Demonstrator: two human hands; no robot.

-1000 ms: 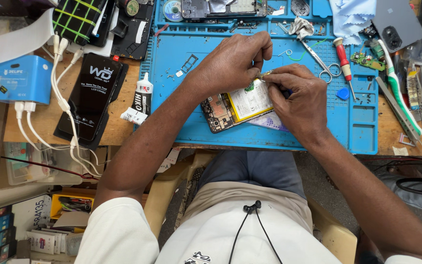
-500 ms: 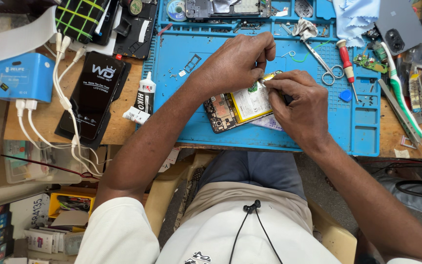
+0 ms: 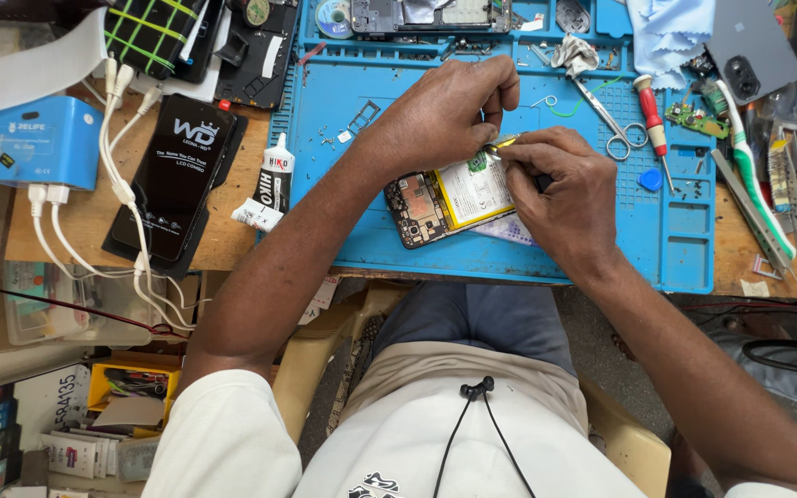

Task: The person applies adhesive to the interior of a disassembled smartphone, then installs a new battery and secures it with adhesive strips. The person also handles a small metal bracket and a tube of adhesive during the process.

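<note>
An opened phone lies on the blue repair mat, its circuit board bare and a white battery with a yellow edge showing. My left hand is curled over the phone's upper edge, fingertips pinched at its top corner. My right hand rests on the phone's right side and grips a thin yellow-tipped tool, whose tip meets the left fingertips. The rest of the tool is hidden inside the fist.
Scissors, a red screwdriver, a toothbrush and tweezers lie right of my hands. A glue tube, a boxed black phone screen and a blue charger box with white cables sit left. Phone parts line the mat's far edge.
Both hands stay over the phone. The fingertips have drawn slightly closer at the phone's top corner; the phone itself has not shifted.
</note>
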